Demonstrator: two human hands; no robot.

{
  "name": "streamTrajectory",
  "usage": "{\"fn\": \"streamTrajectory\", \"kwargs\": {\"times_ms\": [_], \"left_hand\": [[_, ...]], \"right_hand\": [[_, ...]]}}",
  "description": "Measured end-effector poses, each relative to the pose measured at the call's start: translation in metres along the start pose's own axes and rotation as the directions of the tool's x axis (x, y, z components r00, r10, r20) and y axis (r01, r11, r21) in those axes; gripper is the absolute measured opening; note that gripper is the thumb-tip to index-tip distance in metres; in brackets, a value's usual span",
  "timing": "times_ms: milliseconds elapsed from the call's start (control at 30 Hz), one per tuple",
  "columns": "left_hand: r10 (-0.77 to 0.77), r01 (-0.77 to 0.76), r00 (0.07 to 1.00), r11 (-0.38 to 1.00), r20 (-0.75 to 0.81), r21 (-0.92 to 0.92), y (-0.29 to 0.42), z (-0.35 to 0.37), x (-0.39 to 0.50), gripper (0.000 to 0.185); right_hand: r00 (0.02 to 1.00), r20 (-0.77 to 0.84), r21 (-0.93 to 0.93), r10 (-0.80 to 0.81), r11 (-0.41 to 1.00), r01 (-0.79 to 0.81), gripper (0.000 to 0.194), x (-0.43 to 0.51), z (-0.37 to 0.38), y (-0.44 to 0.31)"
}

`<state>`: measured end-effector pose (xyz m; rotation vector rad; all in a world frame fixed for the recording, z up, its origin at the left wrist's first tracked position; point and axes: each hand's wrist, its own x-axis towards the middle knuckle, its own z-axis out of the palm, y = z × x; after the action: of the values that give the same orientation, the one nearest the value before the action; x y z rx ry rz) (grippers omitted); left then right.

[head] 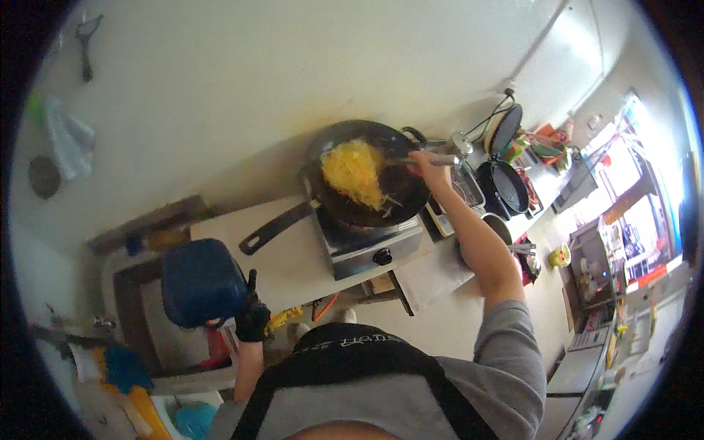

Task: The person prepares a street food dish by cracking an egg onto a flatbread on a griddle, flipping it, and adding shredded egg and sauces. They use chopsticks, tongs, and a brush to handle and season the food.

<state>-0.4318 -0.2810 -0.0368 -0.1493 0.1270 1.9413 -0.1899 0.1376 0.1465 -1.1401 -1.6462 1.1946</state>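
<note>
A black wok [401,206] with a long handle rests on a portable gas stove [374,247]. Yellow shredded food [352,173] lies in its left half. My bare right hand [426,168] grips the metal handle of a utensil [444,160], whose far end reaches down to the food; its tip is hidden or blurred. My left hand [252,319], in a black glove, holds a dark blue square container or pan [201,280] at its near right side, left of the wok's handle and over the edge of the sink. What the blue vessel contains cannot be seen.
A white counter [280,269] runs under the stove. The sink [135,324] lies at the left. Right of the stove are a black pan [509,187], an open round appliance [505,129], a metal tray [470,184] and a pot [496,225]. Tools hang on the wall.
</note>
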Motion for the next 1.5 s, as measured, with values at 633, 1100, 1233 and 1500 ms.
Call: {"fn": "streamTrajectory", "kwargs": {"times_ms": [633,1100,1233,1500], "left_hand": [[0.182,-0.173,0.980,0.980,0.084,-0.100,-0.074,-0.056,0.025,0.066],[0.487,-0.448,0.860,0.863,-0.152,0.234,-0.043,-0.074,0.024,0.014],[0.611,-0.369,0.642,0.776,-0.463,0.512,-0.028,-0.067,0.034,0.016],[0.576,-0.052,0.634,0.698,-0.517,0.714,0.026,-0.118,0.053,0.022]], "right_hand": [[-0.001,0.927,0.171,-0.375,0.421,0.891,0.014,-0.002,-0.045,-0.073],[0.372,0.778,-0.202,-0.507,0.358,0.912,0.020,0.011,-0.034,-0.010],[0.275,0.912,-0.194,-0.304,0.271,0.943,0.024,-0.028,-0.030,0.004],[0.426,0.788,-0.304,-0.444,0.321,0.897,0.016,-0.036,-0.002,0.012]]}}
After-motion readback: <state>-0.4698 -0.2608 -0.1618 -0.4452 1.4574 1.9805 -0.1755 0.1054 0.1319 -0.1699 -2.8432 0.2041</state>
